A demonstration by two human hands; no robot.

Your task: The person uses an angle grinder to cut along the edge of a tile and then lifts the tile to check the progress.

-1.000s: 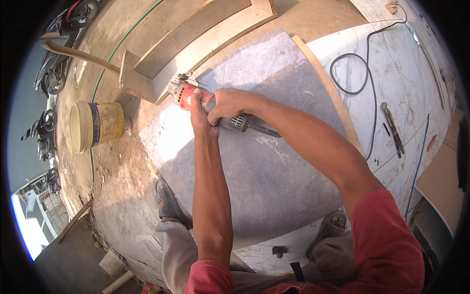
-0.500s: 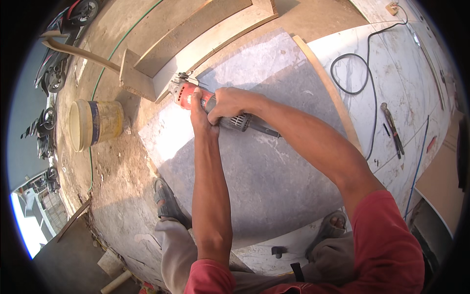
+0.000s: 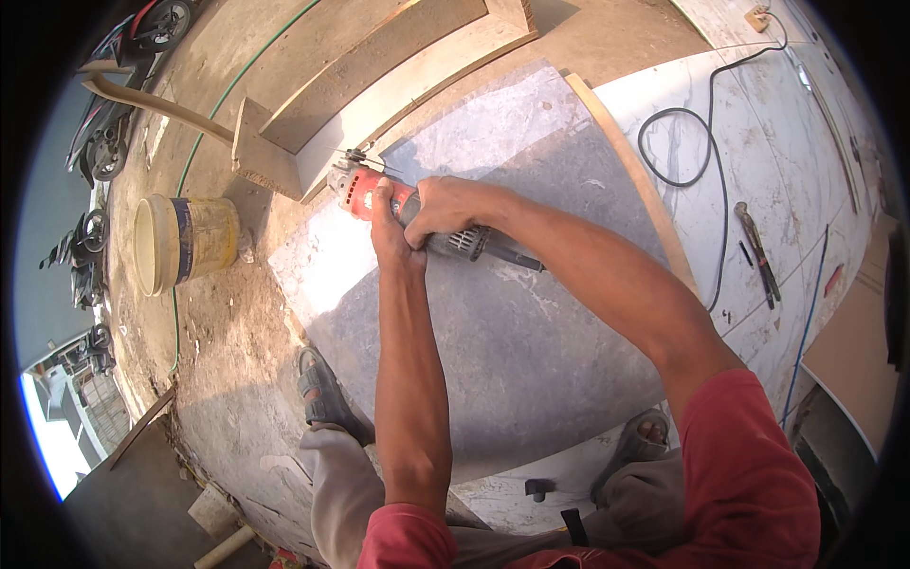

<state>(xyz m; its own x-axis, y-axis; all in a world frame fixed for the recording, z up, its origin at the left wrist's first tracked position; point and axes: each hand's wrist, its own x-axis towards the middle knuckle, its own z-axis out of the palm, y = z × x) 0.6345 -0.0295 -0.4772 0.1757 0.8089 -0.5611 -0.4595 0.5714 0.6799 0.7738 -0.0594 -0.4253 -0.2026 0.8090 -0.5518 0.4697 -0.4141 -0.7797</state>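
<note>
Both of my hands are closed around a red and dark grey angle grinder [image 3: 359,192]. My left hand [image 3: 391,228] wraps its red front part, with the thumb on top. My right hand [image 3: 445,207] grips the dark body just behind it, and the vented rear end [image 3: 468,244] shows below that hand. The grinder's head is over the far left edge of a large grey slab [image 3: 493,351], next to a wooden frame. Its disc is too small and blurred to make out.
A wooden box-like frame [image 3: 374,81] lies beyond the slab, and a wooden strip [image 3: 635,171] runs along its right side. On white marbled sheets lie a black cable [image 3: 713,142] and pliers [image 3: 758,251]. At left are a bucket [image 3: 190,242], a green hose [image 3: 227,85] and a wooden handle [image 3: 161,107].
The grinder and both hands have shifted very slightly to the right. The grip on it is the same.
</note>
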